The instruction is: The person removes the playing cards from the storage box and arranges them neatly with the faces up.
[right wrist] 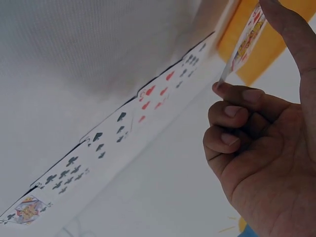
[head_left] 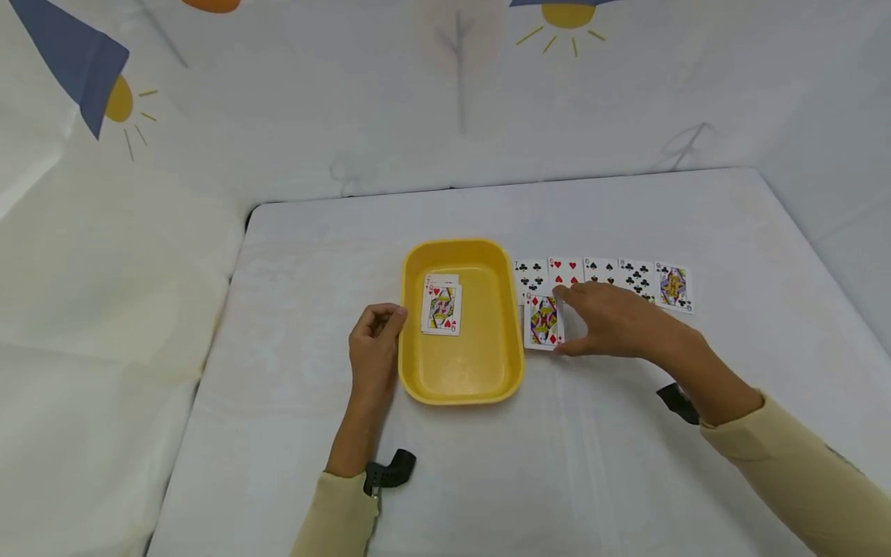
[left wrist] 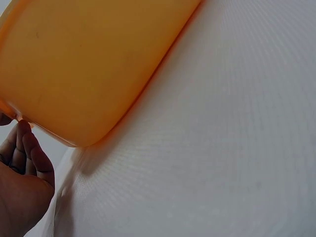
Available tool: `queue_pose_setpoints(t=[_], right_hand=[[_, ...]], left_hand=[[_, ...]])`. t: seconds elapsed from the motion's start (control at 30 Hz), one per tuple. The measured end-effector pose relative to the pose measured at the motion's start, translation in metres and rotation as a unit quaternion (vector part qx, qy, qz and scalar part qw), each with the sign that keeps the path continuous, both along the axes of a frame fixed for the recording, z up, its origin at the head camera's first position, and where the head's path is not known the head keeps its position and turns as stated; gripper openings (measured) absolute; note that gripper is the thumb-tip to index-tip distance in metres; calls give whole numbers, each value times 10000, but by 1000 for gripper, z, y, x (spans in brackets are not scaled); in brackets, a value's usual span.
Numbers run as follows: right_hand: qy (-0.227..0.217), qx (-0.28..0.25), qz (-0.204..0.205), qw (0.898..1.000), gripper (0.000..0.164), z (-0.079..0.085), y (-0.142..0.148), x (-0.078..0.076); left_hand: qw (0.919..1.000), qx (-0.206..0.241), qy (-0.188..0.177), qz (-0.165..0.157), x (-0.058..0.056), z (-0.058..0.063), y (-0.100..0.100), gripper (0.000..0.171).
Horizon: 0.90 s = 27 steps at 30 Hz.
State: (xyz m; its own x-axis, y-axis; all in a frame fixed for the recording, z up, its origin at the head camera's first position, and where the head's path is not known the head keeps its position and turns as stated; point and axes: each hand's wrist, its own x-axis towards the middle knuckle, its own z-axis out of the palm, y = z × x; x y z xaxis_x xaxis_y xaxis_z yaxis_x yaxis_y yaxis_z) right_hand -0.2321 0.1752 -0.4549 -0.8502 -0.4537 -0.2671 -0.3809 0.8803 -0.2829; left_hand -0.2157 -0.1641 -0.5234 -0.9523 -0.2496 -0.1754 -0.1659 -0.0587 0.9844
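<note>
My right hand pinches a queen of diamonds playing card by its edges, just right of the yellow tray. In the right wrist view, the card is tilted between thumb and fingertips, off the table. My left hand holds the tray's left rim between thumb and fingers; the left wrist view shows this hand at the rim. Inside the tray lies a small stack of cards, a queen of hearts on top. A row of face-up cards stretches right from the tray, partly hidden by my right hand.
The white-covered table meets a white fabric wall at the back. Overlapping cards in the row include a queen of clubs at the far right end and a six of hearts near the tray.
</note>
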Motion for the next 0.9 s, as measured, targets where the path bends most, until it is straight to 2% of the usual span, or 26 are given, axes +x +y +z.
queue_pose_setpoints(t=[0.27,0.43,0.67,0.9], right_hand=[[-112,119,25,9999,91,-5,-2,1],[-90,103,80,9999,90,-9,-3,1],[-87,103,86,9999,89,-14,-4,2],[-111,115,64,9999,89,-16,-3,3]], left_hand=[[10000,46,42,-13,1,0,1,25],[9998,26,190,-32,2,-2,2,29],[9984,248,500,-35,5,-3,3,26],[9984,187,523,-57,5,-2,2,28]])
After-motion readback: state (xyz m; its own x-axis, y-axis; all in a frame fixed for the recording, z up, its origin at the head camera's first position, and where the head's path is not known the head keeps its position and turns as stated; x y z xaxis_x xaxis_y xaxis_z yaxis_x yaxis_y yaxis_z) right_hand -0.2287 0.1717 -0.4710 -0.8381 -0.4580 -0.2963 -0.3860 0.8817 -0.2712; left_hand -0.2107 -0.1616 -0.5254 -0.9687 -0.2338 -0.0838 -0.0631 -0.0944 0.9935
